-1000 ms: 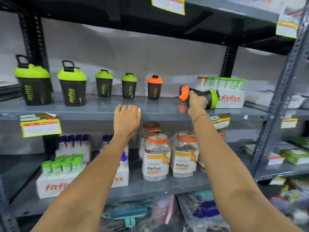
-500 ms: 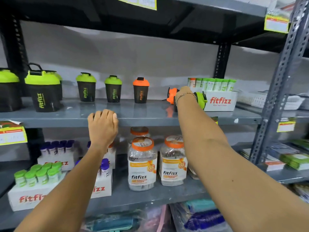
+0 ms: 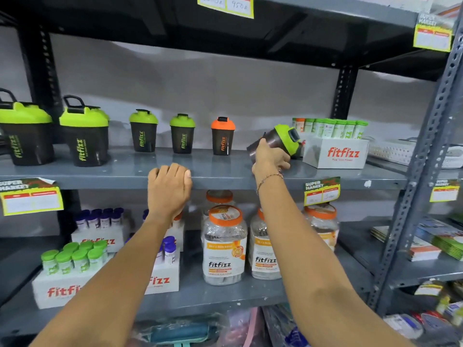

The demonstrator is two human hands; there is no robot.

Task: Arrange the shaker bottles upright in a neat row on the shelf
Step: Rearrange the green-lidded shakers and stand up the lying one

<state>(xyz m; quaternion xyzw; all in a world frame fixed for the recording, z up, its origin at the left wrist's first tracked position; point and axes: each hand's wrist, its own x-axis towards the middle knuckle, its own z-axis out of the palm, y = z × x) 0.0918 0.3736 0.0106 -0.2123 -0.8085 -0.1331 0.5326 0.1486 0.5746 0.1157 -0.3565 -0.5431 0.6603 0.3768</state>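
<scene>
On the grey shelf stand 2 big green-lid shakers and 3 small shakers, all upright. The right hand has its grip closed around a tilted green-lid shaker beside the white box. The left hand rests loosely on the shelf edge, holding nothing.

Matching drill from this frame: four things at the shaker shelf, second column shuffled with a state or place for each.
1. small black plastic shaker bottle with orange lid
2. rightmost dark shaker bottle with green lid
3. left hand
4. white cardboard fitfizz box

A. rests on the grey metal shelf's front edge
B. tilted in the right hand's grip
C. stands upright in the row
D. holds green-capped tubes

Pairs: 1-C, 2-B, 3-A, 4-D
</scene>
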